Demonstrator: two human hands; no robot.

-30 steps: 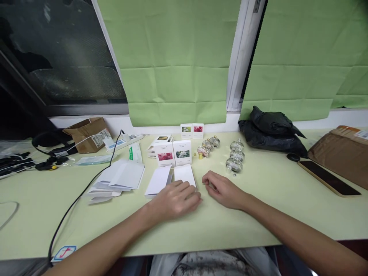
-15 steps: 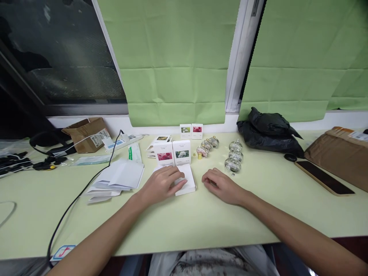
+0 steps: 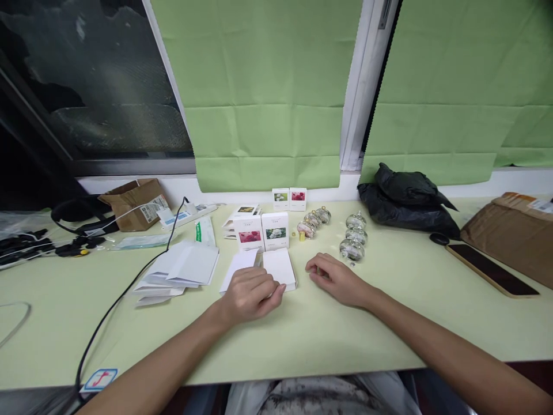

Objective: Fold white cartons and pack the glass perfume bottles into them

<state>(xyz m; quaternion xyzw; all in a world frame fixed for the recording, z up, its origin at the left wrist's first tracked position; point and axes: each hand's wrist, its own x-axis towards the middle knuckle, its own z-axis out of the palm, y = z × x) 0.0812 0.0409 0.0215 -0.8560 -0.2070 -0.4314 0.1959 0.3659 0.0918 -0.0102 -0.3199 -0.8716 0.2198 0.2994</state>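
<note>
My left hand [image 3: 254,294] is curled, its knuckles up, just in front of two white boxes lying flat, the left box [image 3: 237,268] and the right box [image 3: 280,268]. It partly covers the left one's near end. Nothing shows in its fingers. To the right, my right hand [image 3: 332,276] rests on the table with its fingers loosely bent and nothing visible in them. Behind the flat boxes stand two white boxes with flower pictures, a pink-flower box [image 3: 249,233] and a white-flower box [image 3: 275,231].
Ornate glass bottles [image 3: 356,235] stand in two rows, with a gold cap [image 3: 302,236] nearby. Folded white cartons [image 3: 181,265] and a black cable [image 3: 125,288] lie left. Black plastic bags [image 3: 406,202], a phone [image 3: 490,270] and a brown parcel [image 3: 510,230] are right.
My left hand has drawn back toward me off the flat boxes and its fingers have curled in, uncovering more of both boxes. My right hand stays in place.
</note>
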